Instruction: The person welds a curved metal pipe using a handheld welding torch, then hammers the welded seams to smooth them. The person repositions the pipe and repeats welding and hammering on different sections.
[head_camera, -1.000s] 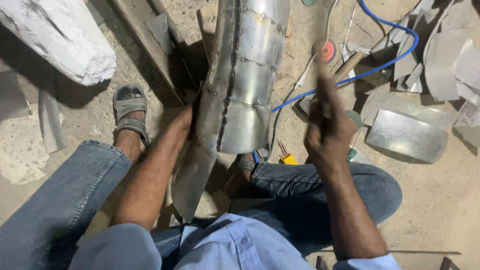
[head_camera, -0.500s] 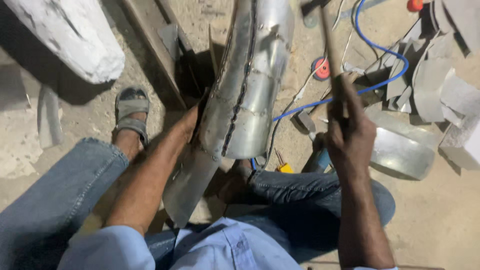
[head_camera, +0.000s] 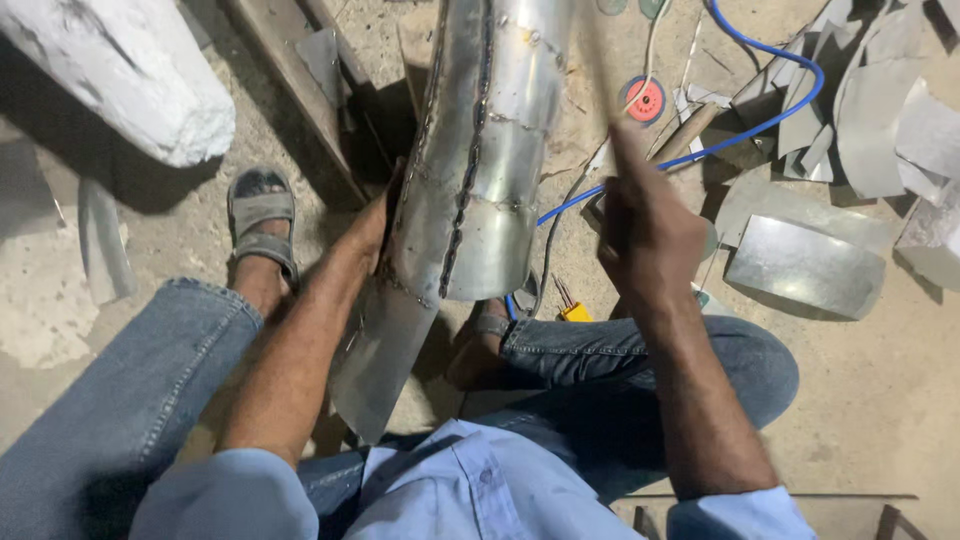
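A curved sheet-metal duct (head_camera: 490, 150) with welded seams stands tilted between my knees. My left hand (head_camera: 372, 228) grips its left edge and steadies it; most of the fingers are hidden behind the metal. A flat metal flap (head_camera: 380, 350) hangs from the duct's lower end. My right hand (head_camera: 645, 235) is raised to the right of the duct, closed around a thin handle (head_camera: 605, 95) that is blurred by motion; its head is out of view.
A blue hose (head_camera: 770, 115) and a red disc (head_camera: 645, 100) lie on the dirt floor. Cut metal sheets (head_camera: 805, 265) lie at the right. A white block (head_camera: 120, 80) sits upper left. A wooden plank (head_camera: 290, 85) lies beside it.
My right hand with the handle has swung, moving up and to the left toward the duct. The left hand keeps its hold on the duct.
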